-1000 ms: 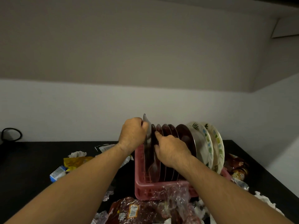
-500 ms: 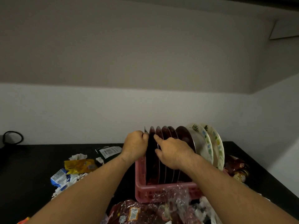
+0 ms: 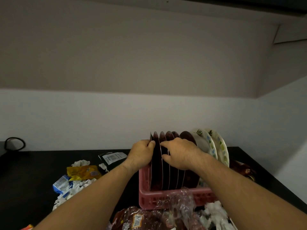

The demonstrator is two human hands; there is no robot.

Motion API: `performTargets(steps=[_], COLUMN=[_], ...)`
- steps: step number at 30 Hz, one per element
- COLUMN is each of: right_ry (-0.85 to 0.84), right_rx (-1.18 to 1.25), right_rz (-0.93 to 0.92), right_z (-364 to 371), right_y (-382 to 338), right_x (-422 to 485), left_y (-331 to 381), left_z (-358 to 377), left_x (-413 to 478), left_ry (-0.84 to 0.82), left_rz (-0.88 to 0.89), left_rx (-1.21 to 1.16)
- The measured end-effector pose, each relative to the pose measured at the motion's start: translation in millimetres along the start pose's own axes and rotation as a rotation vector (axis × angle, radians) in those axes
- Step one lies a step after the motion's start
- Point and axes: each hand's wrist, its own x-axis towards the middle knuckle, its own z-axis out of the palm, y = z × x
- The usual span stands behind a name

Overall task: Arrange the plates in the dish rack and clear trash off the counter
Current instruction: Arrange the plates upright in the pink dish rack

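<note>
The left hand [image 3: 141,155] grips the leftmost dark plate [image 3: 156,171] in the pink dish rack [image 3: 166,197]; the right hand [image 3: 181,155] pinches the next plate [image 3: 164,176]. The white label on the pouch [image 3: 113,159] is illegible.

Your dark plates [image 3: 157,170] upright in pink dish rack [image 3: 166,197]; floral plates [image 3: 211,145] leaning at right end; wrappers [image 3: 83,172] scattered on black counter [image 3: 33,171].

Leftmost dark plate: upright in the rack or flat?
Upright, in the rack. The leftmost dark plate stands on edge, its lower edge down inside the pink rack; the left hand grips its rim.
</note>
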Motion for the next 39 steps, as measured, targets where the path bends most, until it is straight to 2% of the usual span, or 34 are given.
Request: performTargets(steps=[6,16,20,25,32,39], right_ry=[0.007,0.063,0.128,0.219,0.41,0.45], right_rx=[0.024,0.083,0.125,0.22,0.316,0.437], right_rz=[-0.014,-0.036,-0.004,0.063,0.041,0.001], right_z=[4.2,10.6,6.4,8.1,11.8,19.7], right_y=[-0.5,-2.1,1.3,6.8,21.0,46.6], right_x=[-5.2,-13.1,-16.4,-23.5,-42.9,-71.3], left_y=[8.8,8.0,5.7,5.9,10.1,24.5], left_z=[3.5,-0.9,-4.4,-10.1,-4.2,15.1], left_x=[4.5,-9.4,-11.7,-15.1,-44.5,-69.8], left_ry=[0.018,0.028,0.07,0.227,0.217,0.261], left_rz=[0.033,-0.003,0.006,0.12,0.403,0.52], left_rx=[0.187,0.061,0.113,0.306,0.228,0.284])
